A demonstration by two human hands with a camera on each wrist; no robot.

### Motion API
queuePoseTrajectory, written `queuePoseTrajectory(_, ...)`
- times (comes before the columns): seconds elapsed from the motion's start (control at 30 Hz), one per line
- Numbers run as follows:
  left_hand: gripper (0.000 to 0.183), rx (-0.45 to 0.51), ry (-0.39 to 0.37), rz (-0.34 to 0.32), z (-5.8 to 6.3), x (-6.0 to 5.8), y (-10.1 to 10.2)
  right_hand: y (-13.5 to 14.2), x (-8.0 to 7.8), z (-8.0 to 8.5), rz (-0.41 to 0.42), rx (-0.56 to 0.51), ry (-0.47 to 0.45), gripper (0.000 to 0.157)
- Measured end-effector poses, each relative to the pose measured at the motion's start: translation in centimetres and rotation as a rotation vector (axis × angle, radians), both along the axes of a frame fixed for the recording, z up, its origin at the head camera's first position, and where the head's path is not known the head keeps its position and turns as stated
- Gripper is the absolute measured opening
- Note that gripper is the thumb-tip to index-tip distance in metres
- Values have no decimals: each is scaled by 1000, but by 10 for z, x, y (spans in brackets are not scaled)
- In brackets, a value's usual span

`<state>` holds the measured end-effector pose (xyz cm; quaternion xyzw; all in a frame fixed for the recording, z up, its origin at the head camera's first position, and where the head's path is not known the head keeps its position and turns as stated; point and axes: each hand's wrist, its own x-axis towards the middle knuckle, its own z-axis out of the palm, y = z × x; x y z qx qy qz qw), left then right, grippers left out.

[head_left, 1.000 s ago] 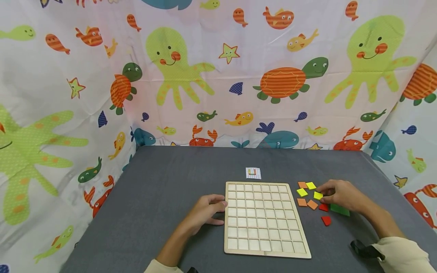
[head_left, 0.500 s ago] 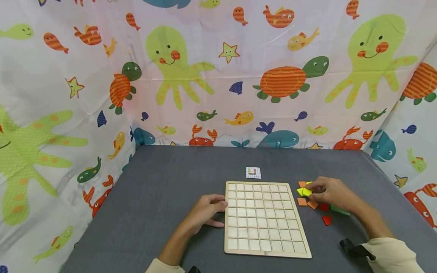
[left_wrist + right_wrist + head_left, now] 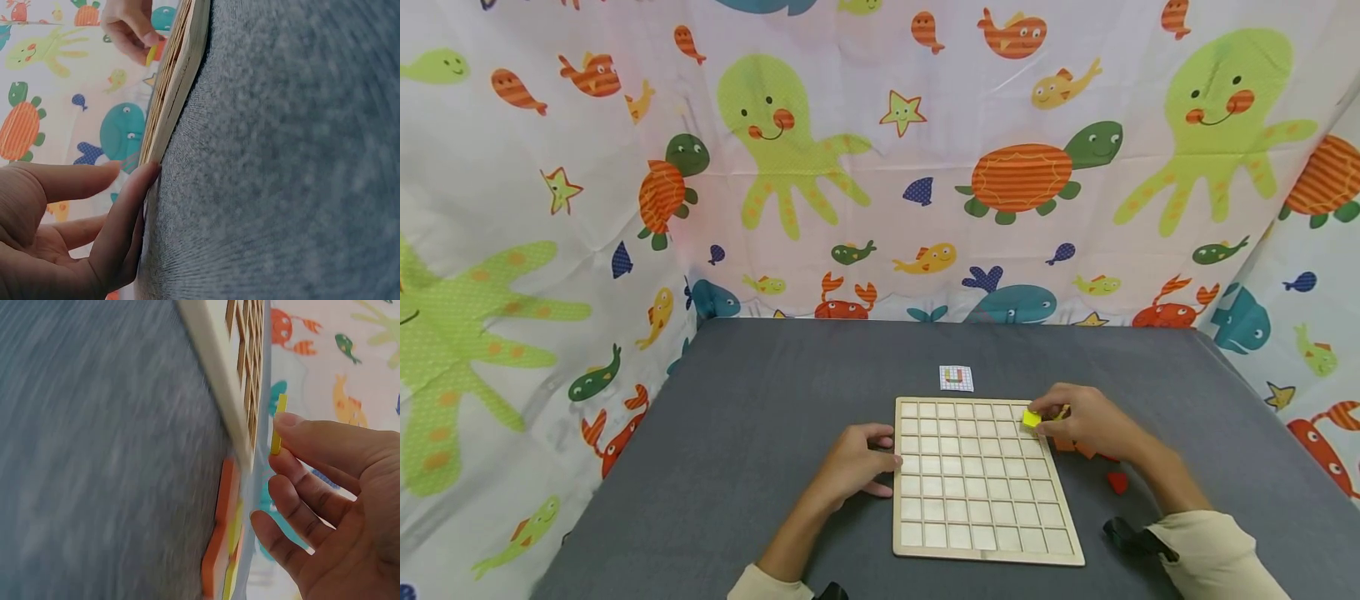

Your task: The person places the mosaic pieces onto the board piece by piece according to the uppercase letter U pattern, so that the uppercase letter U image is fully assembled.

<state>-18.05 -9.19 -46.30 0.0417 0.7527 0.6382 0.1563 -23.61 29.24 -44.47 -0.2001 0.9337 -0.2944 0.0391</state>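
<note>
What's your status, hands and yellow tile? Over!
Right hand: pinching yellow tile, raised near right edge of board. Left hand: touching board's left edge. No obstacle visible.

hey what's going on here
A person is handling small coloured tiles at a wooden grid board. The right hand pinches a yellow tile between finger and thumb, raised over the board's upper right part. The left hand touches the board's left edge. Orange tiles and a red piece lie to the board's right, and a small printed card lies beyond its far edge.
</note>
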Motion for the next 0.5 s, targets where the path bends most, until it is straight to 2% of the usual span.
queuePoseTrajectory(0.17,62,-24,16,-6,-1,-1,0,-20,-4,2,27,-13,-36,29)
queuePoseTrajectory(0.37,64,-39,18,-7,0,0,0,-41,-7,4,97,-49,2,25)
queuePoseTrajectory(0.5,65,-45,17,-5,1,0,0,-54,-8,4,113,-59,5,23)
